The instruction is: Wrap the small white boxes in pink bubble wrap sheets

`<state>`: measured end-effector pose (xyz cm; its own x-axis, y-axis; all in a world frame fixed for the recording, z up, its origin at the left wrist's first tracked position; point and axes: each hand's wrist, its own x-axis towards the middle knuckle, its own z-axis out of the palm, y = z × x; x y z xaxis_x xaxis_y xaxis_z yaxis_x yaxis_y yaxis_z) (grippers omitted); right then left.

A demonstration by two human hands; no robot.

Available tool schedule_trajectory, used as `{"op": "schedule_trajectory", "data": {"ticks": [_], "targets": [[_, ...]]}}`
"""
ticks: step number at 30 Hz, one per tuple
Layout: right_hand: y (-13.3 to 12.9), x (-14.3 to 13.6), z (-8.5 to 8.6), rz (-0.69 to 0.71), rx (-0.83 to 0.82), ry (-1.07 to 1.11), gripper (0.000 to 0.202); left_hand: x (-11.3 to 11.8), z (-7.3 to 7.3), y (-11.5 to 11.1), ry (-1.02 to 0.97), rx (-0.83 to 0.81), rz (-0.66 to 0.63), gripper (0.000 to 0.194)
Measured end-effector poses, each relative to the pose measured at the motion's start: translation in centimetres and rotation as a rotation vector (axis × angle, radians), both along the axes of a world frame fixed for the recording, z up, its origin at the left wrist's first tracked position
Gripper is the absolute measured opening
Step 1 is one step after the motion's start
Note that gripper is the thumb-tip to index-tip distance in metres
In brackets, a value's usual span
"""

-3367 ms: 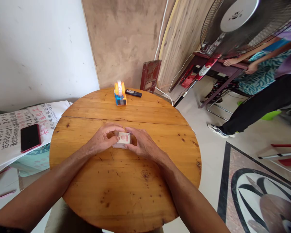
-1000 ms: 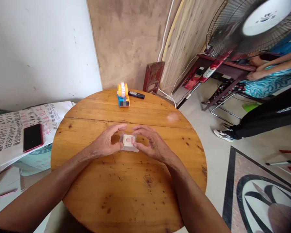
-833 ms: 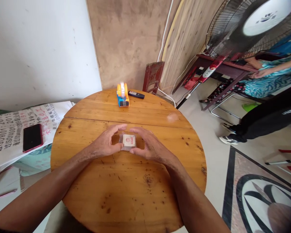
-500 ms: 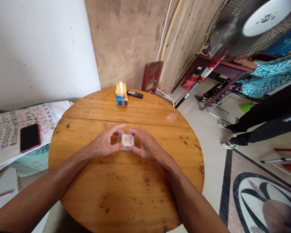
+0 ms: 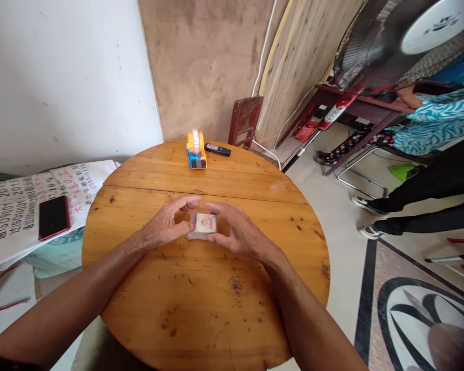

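Note:
A small, thick pack, which looks like a deck of playing cards with a red print on its white top, lies near the middle of the round wooden table. My left hand curves at its left side, thumb close to its edge and fingers apart above the far corner. From the other side, my right hand arches over the right end, its thumb at the near edge and its fingers by the far edge. The undersides of the fingers are partly hidden.
An orange-and-blue tape dispenser and a black remote-like device stand near the table's far edge. Left, a phone lies on printed white sheets. A standing fan and two other people are at the right.
My left fingers have opened a little and drawn back from the pack. The right hand keeps its place around it. The whole view has shifted slightly.

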<state>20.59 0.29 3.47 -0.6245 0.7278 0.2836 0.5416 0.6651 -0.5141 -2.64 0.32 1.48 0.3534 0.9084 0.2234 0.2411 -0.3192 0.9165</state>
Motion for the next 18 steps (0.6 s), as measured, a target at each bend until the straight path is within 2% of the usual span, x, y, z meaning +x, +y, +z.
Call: {"op": "schedule_trajectory", "data": {"ticks": [3,7,9,18], "targets": [[-0.06,0.23,0.42,-0.029,-0.004,0.036,0.048,0.01,0.10,0.01,0.008,-0.021,0.018,0.056],[0.09,0.33,0.86,-0.048,-0.010,0.120,0.019,0.05,0.25,-0.06,0.003,-0.007,0.018,0.053],[0.23,0.35,0.91,-0.059,0.006,0.144,0.011,0.03,0.32,-0.07,-0.002,-0.008,0.027,0.052],[0.65,0.28,0.46,-0.166,0.060,0.173,0.012,0.02,0.30,0.14,-0.020,-0.026,0.107,0.038]]}}
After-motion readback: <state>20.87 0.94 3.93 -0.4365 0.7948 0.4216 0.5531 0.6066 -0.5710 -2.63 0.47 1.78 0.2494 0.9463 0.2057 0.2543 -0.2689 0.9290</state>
